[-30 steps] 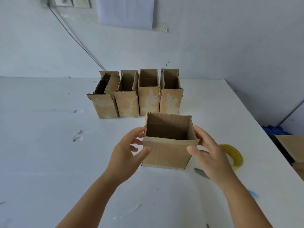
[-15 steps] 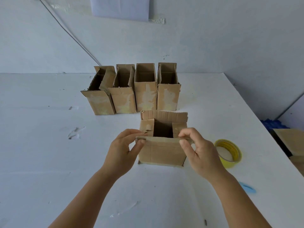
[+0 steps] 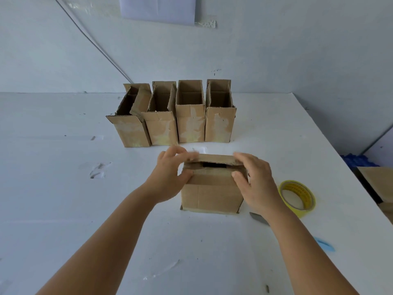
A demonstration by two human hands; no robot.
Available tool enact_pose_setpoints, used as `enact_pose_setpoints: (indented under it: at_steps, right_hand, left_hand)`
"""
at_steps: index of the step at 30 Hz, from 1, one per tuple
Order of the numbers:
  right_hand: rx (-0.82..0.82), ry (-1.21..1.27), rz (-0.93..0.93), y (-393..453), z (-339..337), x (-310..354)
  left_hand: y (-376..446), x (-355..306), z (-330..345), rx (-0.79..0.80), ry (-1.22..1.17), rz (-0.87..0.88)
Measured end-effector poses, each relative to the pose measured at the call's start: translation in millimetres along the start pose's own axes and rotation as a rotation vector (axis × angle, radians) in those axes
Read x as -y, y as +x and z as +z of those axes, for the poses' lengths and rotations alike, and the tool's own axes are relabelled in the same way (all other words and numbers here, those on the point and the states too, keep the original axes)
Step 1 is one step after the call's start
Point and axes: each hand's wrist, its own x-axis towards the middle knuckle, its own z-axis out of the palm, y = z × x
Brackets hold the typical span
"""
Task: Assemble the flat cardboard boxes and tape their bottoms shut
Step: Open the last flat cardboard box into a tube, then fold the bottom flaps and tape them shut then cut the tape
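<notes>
Box in hand: the cardboard box (image 3: 210, 188) stands on the white table (image 3: 63, 199) right in front of you, its open end up and its long side running left to right across your view.
Flaps: the near flap is folded down over the opening and the far flap (image 3: 214, 159) is tilted in over it; a dark gap shows between them, so this end is not closed.
Left hand: your left hand (image 3: 170, 175) holds the left top corner, thumb pressed on the near flap, fingers curled over the far flap's left end.
Right hand: your right hand (image 3: 255, 182) mirrors it on the right top corner, thumb on the near flap, fingers bent over the far flap's right end.
Key relation: the box sits between your two hands, both equally near; the flap seam runs left to right between your thumbs and fingertips, so I judge the coming move to be pressing the far flap toward you and down.
Tape: the yellow tape roll (image 3: 297, 198) lies on the table just beside your right wrist, nearer that hand.
Row behind: four finished boxes (image 3: 176, 122) stand open-topped, side by side, beyond the box you hold.
</notes>
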Motion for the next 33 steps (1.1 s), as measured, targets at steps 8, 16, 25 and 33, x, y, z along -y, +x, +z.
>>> enact_pose_setpoints:
  at_steps: [8, 16, 25, 33]
  right_hand:
    - [-0.025, -0.063, -0.054, -3.1, 5.3, -2.4]
    - [0.01, 0.284, 0.22, -16.9, -9.9, -8.6]
    - [0.122, -0.275, 0.589, -50.5, -24.6, -81.5]
    - [0.028, -0.287, 0.613, -59.1, -20.5, -110.6]
  left_hand:
    - [3.5, -29.9, 15.7, 0.173, 0.565, 0.184]
    - [-2.7, -43.3, 49.4, 0.138, 0.686, 0.166]
    - [-4.4, -42.2, 52.2, 0.127, 0.658, 0.172]
    - [-4.5, -37.8, 51.6, 0.119, 0.596, 0.171]
